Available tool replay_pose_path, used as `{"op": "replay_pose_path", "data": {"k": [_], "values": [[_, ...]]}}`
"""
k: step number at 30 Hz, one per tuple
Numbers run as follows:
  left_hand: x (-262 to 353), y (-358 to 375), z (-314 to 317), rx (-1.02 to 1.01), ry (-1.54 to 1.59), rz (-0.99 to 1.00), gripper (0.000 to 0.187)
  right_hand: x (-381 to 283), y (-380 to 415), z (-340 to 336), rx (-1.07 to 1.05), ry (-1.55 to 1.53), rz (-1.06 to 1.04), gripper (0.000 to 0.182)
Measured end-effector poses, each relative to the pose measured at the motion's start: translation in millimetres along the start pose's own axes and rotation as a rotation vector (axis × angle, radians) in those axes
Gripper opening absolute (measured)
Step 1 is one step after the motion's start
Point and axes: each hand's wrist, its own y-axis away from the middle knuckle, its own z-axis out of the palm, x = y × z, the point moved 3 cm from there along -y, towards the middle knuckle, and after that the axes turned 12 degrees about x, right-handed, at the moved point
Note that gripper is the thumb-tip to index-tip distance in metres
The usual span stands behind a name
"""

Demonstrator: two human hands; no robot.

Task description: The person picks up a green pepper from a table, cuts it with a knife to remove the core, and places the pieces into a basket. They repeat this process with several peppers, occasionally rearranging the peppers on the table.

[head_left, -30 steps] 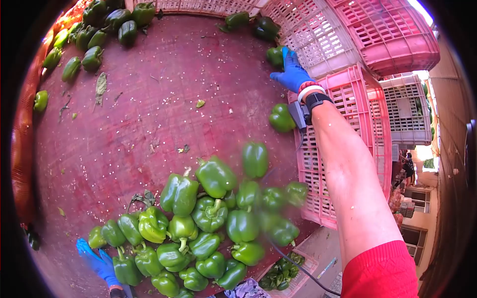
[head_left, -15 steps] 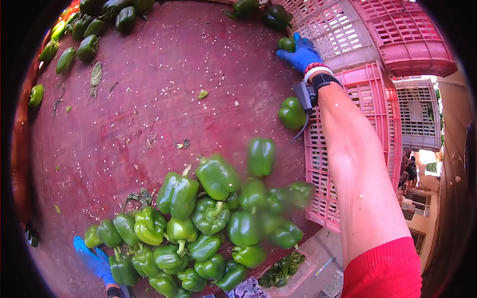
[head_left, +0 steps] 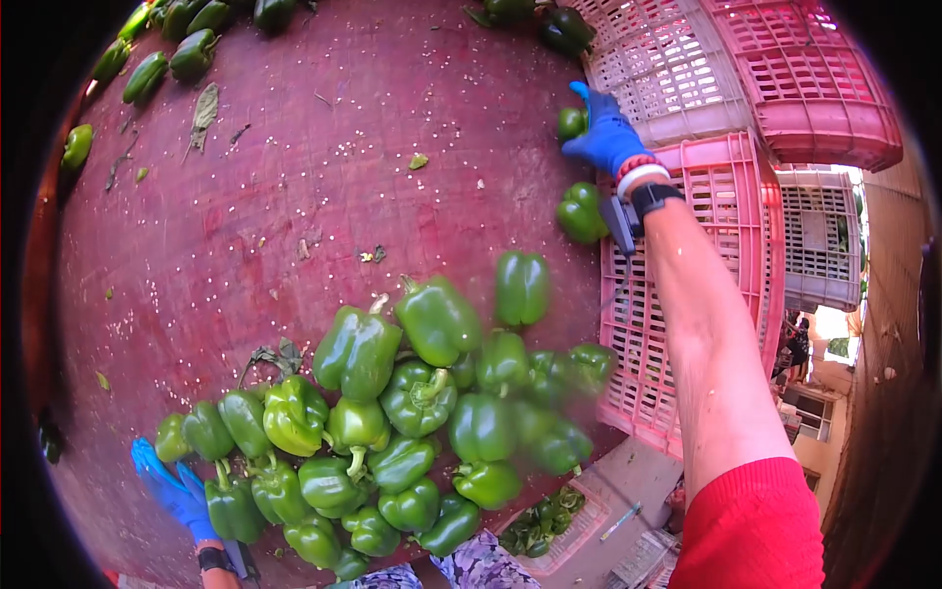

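My right hand (head_left: 608, 133), in a blue glove, reaches to the far right side of the red surface. A small green bell pepper (head_left: 572, 123) sits between its thumb and fingers, partly covered by them. Just nearer to me, another bell pepper (head_left: 583, 213) lies by the wrist. At the lower left, my gloved left hand (head_left: 177, 494) rests on the surface with fingers stretched out. It lies along the left edge of a pile of green bell peppers (head_left: 419, 395), nearest to one pepper (head_left: 234, 510), and holds nothing.
Pink plastic crates (head_left: 643, 368) and a whitish crate (head_left: 677, 74) line the right edge of the red surface (head_left: 265, 236). More dark green peppers (head_left: 193, 56) lie at the far left. Leaf scraps (head_left: 204, 113) are scattered about. Below the near edge is a tray of green pieces (head_left: 540, 525).
My right hand has come nearer to me, and the small pepper has moved with it toward the other pepper by the crate. The view has shifted slightly; my left hand stays beside the pile.
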Motion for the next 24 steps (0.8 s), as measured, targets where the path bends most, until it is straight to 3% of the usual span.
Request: {"op": "replay_pose_path", "data": {"k": [1,4,8,13,15,18,22,24], "values": [[-1,-1,0,0.006,0.004,0.005,0.063,-14,19,-11,-0.095,0.015,0.101,0.097],[-6,4,6,0.013,0.005,-0.003,0.063,-32,93,-23,-0.182,0.105,0.137,0.081],[-10,4,8,-0.004,-0.019,0.022,0.065,-67,179,-27,0.043,0.14,0.161,0.081],[8,-9,-5,-0.028,-0.008,-0.021,0.07,-112,250,-35,0.081,-0.246,0.252,0.081],[14,-11,-10,0.02,0.01,0.02,0.07,-140,268,-34,0.114,-0.129,0.122,0.083],[8,-7,-3,0.057,0.004,0.067,0.067,-141,295,-20,0.278,-0.184,0.181,0.085],[8,-6,-3,0.054,-0.013,0.062,0.067,-129,308,-12,0.284,-0.243,0.246,0.086],[11,-6,-3,0.065,-0.008,0.055,0.068,-134,305,-14,0.296,-0.085,0.202,0.087]]}}
